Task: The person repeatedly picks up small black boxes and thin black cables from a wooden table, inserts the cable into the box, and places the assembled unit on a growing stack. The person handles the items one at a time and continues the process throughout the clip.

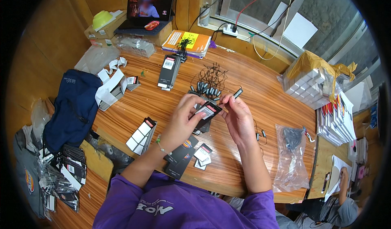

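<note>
In my left hand (183, 114) is a black hang tag (209, 110) with a red and white label, tilted above the table. My right hand (239, 117) is closed in a pinch on a black tag string (238, 93), its small plastic end standing up past the fingertips. The string's thin loop runs toward the hang tag's corner; whether it passes through the hole is hidden by the fingers. Just beyond lies a tangle of similar tag strings (209, 89). Nearer me rest large black cards (179, 157) and small white-labelled tags (203, 155).
A stack of black tags (168, 72) and labelled strips (141, 136) lie on the table. A clear plastic bag (290, 164) and a bagged stack of white boxes (307, 84) are at right. A navy bag (70, 107) sits left. Another person's arm (344, 184) shows lower right.
</note>
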Demonstrator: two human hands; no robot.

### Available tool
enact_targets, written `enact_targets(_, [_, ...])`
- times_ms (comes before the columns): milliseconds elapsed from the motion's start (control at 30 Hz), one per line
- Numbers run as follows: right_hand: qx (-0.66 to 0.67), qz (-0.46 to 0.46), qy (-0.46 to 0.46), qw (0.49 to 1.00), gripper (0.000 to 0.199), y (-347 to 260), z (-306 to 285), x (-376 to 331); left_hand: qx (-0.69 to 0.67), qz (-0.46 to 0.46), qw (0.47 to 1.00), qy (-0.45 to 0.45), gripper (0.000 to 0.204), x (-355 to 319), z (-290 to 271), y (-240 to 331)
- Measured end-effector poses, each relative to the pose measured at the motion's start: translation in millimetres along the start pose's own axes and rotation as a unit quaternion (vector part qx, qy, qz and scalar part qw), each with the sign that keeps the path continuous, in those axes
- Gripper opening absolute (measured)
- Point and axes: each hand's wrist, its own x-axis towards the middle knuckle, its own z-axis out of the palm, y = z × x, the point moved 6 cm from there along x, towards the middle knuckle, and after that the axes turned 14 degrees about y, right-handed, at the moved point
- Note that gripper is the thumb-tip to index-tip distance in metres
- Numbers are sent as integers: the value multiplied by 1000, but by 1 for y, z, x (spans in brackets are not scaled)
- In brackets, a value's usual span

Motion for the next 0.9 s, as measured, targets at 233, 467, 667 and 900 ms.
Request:
enact_targets(233, [28,2,-18,999,21,-7,7,34,-46,49,998,19,34,34,-7,9])
enact_targets(467, [68,-113,-12,991,21,-58,-10,71,0,-58,997,-47,38,42,3,-41])
enact_targets(667, [51,-125,18,991,21,-64,-10,88,14,-70,995,-75,36,41,24,-66])
enact_targets(900, [-12,-94,73,993,22,-52,-20,104,237,86,967,-45,38,41,35,-53])
